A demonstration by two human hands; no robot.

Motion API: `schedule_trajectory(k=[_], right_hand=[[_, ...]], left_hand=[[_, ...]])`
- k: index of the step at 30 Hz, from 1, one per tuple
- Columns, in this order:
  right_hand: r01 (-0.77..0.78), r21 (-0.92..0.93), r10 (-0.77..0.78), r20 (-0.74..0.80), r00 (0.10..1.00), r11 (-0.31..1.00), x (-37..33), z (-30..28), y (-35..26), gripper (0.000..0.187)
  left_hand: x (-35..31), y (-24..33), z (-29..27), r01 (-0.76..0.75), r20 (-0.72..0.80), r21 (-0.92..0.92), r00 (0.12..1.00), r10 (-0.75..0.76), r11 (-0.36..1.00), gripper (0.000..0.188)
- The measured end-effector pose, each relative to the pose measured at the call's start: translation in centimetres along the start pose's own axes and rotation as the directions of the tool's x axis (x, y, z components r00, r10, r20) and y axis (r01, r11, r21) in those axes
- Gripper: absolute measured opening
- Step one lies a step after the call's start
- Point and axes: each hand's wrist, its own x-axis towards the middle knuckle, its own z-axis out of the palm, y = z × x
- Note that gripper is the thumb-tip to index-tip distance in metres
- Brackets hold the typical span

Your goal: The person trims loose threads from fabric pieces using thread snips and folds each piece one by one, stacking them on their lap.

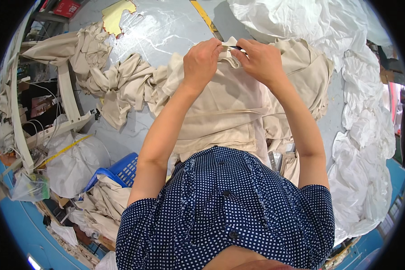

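Note:
Beige cloth [225,92], looking like a garment part, lies in front of me over a larger heap of the same fabric. Above it, my left hand [202,62] pinches a narrow edge of this cloth between thumb and fingers. My right hand [262,60] is closed close by, its thumb and fingertips at the same edge. A small dark, slim tool [235,47] pokes out from the right fingers toward the left ones; its kind I cannot make out, as the grip hides most of it. A folded strip [231,62] of the cloth hangs between the hands.
Bunched beige fabric [126,81] trails left across the grey glossy table [153,27]. White plastic sheeting [364,148] heaps along the right and far side. A metal frame [24,112] stands left, near a blue basket [121,171]. Yellow scrap [117,18] lies at the back.

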Motion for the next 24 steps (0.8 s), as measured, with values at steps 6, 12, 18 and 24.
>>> schedule_trajectory(k=[6, 12, 18, 24], right_hand=[[-0.003, -0.199, -0.016, -0.091, 0.996, 0.98, 1.4, 1.3, 1.7, 0.029], [-0.289, 0.597, 0.241, 0.162, 0.957, 0.748, 4.9, -1.8, -3.4, 0.04], [-0.346, 0.607, -0.12, 0.595, 0.795, 0.715, 3.3, 4.0, -12.0, 0.042], [-0.138, 0.274, -0.016, 0.494, 0.869, 0.952, 4.7, 10.5, -12.2, 0.046]], left_hand=[[-0.3, 0.1, -0.4, -0.084, -0.036, 0.064, 0.996, 0.086, 0.994, 0.007], [-4.5, 2.3, -2.0, -0.135, -0.106, -0.027, 0.986, 0.131, 0.99, 0.016], [-13.8, -8.1, -8.8, 0.666, -0.24, 0.001, 0.724, -0.647, 0.746, 0.016], [-15.8, -12.0, -9.1, 0.833, 0.465, -0.518, 0.464, -0.754, 0.193, 0.029]])
